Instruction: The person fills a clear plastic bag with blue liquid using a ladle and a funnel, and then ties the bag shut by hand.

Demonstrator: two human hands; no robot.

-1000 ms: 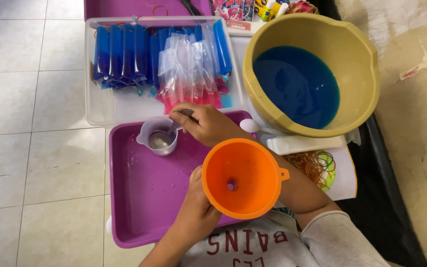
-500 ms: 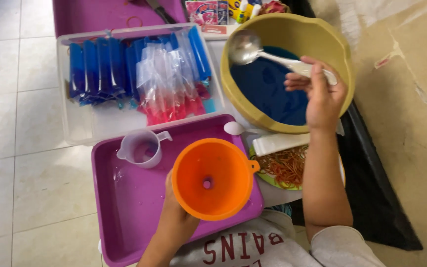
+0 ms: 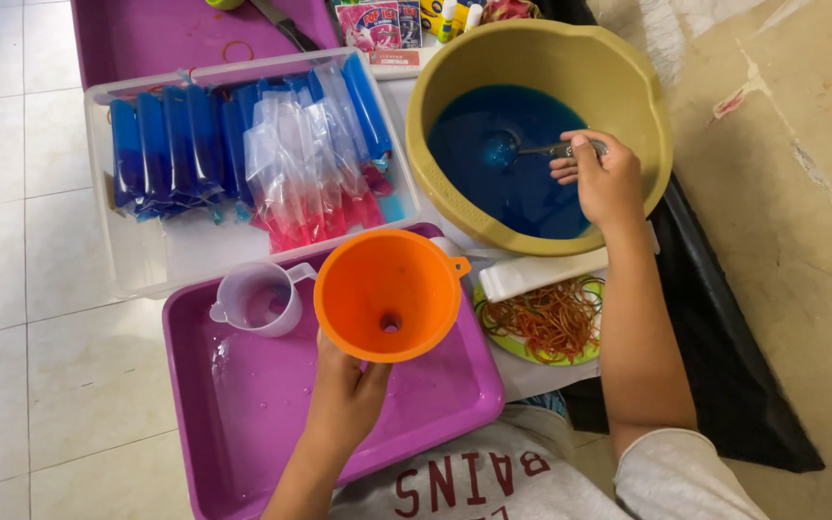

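- Floor [image 3: 12,173]: pale square tiles; everything sits low on it, with a black sheet [image 3: 724,366] at the right.
- Two purple trays: one [image 3: 272,424] near the person, one [image 3: 166,34] farther off.
- One clear bin [image 3: 146,260] of filled bags, blue and pink; too many to count.
- One tan bowl [image 3: 618,77] of blue liquid.
- One orange funnel [image 3: 387,294], mouth up, spout down, axis near upright, over the near tray; left hand [image 3: 347,395] is wrapped round its spout.
- One clear jug [image 3: 257,300] in that tray.
- One ladle [image 3: 522,149], cup sunk in the liquid, handle running rightward into the closed right hand [image 3: 609,183].
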